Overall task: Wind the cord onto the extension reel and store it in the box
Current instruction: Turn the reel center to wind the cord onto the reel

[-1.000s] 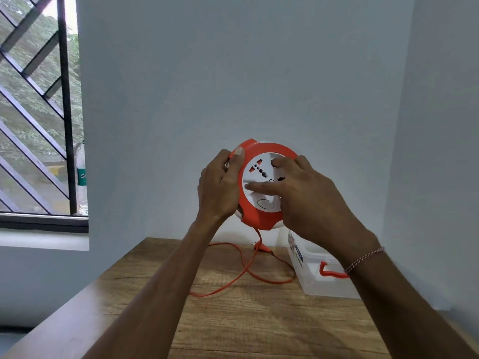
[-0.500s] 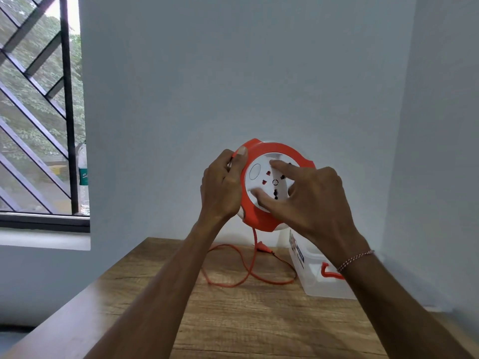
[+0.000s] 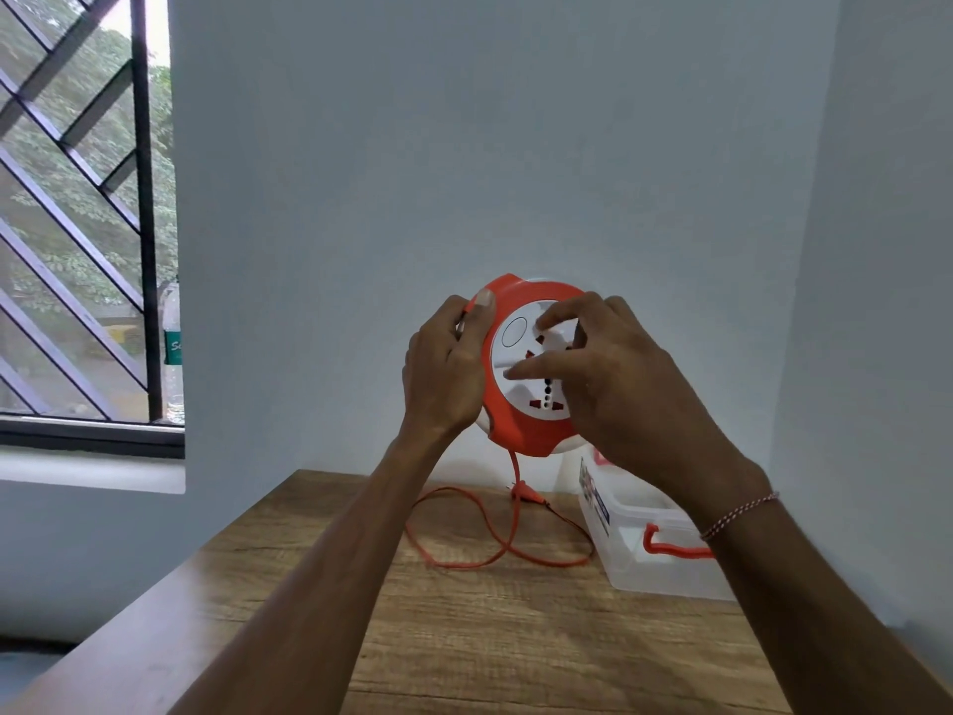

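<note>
Extension reel (image 3: 521,405) held above bench (image 3: 464,637); left hand (image 3: 443,374) grips its rim, right hand (image 3: 619,384) fingers spread on face; cord (image 3: 464,534) hangs slack.

Glossy plastic reel (image 3: 521,430), wood-grain table (image 3: 515,637)

Made out only the letter "S" on the green label of the bottle (image 3: 173,348) at the window; box (image 3: 665,554) sticker illegible.

Showing: one reel (image 3: 521,425), one cord (image 3: 466,562), one plug (image 3: 527,492), one box (image 3: 665,575), one bottle (image 3: 173,348), one desk (image 3: 464,642), two hands: left hand (image 3: 446,371), right hand (image 3: 626,387).
</note>
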`<state>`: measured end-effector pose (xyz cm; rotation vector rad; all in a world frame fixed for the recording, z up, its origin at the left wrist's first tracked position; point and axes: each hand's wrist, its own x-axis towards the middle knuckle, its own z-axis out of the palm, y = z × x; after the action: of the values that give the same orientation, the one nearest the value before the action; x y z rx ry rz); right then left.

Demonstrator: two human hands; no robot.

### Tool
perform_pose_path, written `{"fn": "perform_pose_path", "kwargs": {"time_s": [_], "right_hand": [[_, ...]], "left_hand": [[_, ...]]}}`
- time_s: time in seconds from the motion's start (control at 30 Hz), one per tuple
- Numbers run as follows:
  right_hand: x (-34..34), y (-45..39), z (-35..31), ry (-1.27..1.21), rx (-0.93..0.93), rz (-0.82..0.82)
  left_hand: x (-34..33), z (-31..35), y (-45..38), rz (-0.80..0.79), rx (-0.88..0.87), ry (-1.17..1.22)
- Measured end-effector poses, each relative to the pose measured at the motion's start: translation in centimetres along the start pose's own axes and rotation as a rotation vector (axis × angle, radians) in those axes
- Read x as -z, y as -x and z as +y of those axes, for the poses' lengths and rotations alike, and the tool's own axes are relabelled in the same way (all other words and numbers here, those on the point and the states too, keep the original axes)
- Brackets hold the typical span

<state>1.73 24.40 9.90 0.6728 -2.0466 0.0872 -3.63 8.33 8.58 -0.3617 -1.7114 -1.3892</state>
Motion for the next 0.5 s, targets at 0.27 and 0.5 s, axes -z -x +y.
{"fn": "perform_pose_path", "kwargs": {"time_s": [0.27,0.5], "right_hand": [[1.1,0.2,-1.1,0.224,-0.004,-0.242],[0.3,0.5,-0.8,0.214,-0.079,-0.160]], "left_hand": [[-0.1,0.0,0.0,-0.003,-0.007,-0.007],[0.1,0.1,0.2,-0.018,-0.021,-0.012]]}}
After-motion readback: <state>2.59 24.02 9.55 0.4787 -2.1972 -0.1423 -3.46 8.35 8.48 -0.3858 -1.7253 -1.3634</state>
